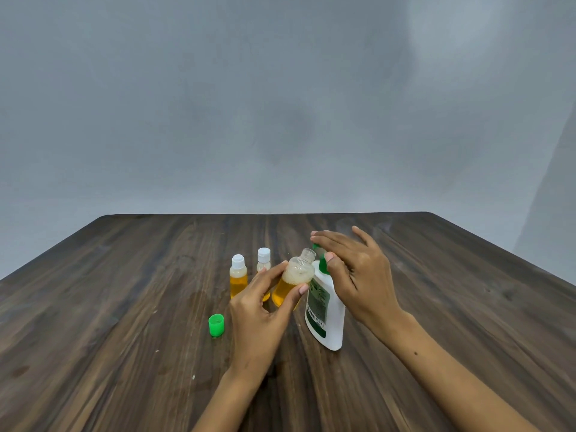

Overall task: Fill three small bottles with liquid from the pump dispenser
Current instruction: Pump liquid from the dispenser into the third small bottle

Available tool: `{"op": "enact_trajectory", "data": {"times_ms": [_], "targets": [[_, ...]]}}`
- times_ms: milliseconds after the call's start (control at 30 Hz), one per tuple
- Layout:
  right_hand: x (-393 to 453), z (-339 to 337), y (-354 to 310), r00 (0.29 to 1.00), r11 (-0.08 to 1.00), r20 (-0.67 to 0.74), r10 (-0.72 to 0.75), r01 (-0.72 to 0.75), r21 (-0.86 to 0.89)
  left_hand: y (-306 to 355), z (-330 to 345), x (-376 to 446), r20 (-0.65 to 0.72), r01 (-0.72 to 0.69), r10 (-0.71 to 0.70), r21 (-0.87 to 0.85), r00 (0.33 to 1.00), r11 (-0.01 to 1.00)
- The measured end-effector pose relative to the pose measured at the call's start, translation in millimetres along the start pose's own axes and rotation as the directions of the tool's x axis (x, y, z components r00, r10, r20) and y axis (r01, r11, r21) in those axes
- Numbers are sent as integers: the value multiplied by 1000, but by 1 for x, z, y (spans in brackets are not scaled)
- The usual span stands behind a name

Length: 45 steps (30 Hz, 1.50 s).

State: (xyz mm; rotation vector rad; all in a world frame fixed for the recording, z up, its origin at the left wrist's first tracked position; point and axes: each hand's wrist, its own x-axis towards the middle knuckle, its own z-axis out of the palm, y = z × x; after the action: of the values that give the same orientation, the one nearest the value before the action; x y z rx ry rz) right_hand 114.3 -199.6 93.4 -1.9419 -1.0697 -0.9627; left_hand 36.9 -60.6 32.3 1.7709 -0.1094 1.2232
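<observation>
My left hand (261, 307) grips an uncapped clear small bottle (296, 275), tilted toward the right, with amber liquid and foam inside. Its open neck sits just left of the green pump head (322, 260) of the white pump dispenser (325, 310). My right hand (358, 272) lies over the pump head, fingers spread flat, thumb against the green neck. Two capped small bottles with amber liquid stand behind my left hand: one with a white cap on the left (238, 275), another further back (263, 260), partly hidden by my fingers.
A loose green cap (216, 325) lies on the dark wooden table (124, 307), left of my left wrist. A grey wall rises behind the table's far edge.
</observation>
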Motion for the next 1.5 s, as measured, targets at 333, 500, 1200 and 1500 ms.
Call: {"op": "enact_trajectory", "data": {"times_ms": [333,500,1200,1500], "targets": [[-2,6,-3,1000,1000,9,-23,23,-15,-2,0,0,-17,0,1,34,1000,999],[3,0,4,1000,1000,4,-1,1,-22,1,0,1,-14,-5,6,29,1000,1000],[5,-3,5,1000,1000,16,-6,6,-7,-1,0,0,-12,-17,18,62,1000,998],[1,-1,3,1000,1000,18,-6,6,-3,-1,1,0,-4,-6,6,45,1000,999]]}}
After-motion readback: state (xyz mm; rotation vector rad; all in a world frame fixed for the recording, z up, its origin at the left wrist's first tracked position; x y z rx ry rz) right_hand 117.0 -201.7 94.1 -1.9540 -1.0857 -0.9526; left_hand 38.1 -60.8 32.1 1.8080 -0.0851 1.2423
